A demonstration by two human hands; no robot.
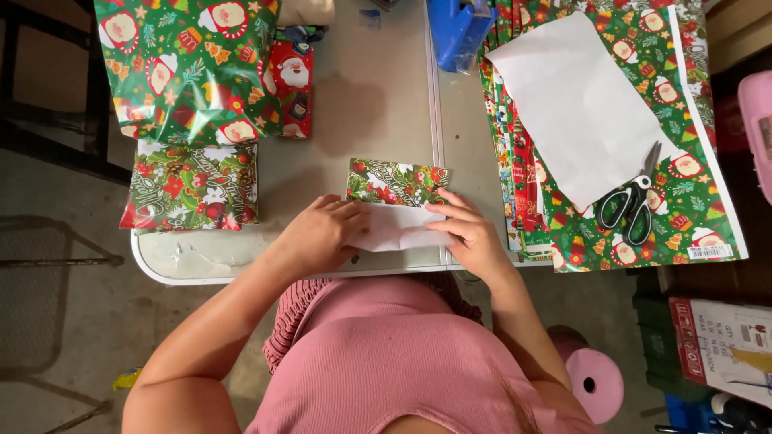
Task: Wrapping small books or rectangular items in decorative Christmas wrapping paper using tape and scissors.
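A small box half covered in green holiday wrapping paper (pixel 396 183) lies on the grey table (pixel 378 104) near its front edge. The white underside of the paper (pixel 394 227) is folded toward me. My left hand (pixel 320 233) presses on the left end of that white flap, fingers curled over it. At the right end, my right hand (pixel 468 229) pinches the paper's edge with fingertips on the fold. Both hands touch the same parcel.
Two wrapped green parcels (pixel 191 186) (pixel 186 68) sit at the left, a small red one (pixel 291 80) behind. Sheets of holiday paper (pixel 643 128) with black-handled scissors (pixel 629 205) lie at the right. A blue tape dispenser (pixel 457 28) stands at the back. A pink stool (pixel 593 378) is below right.
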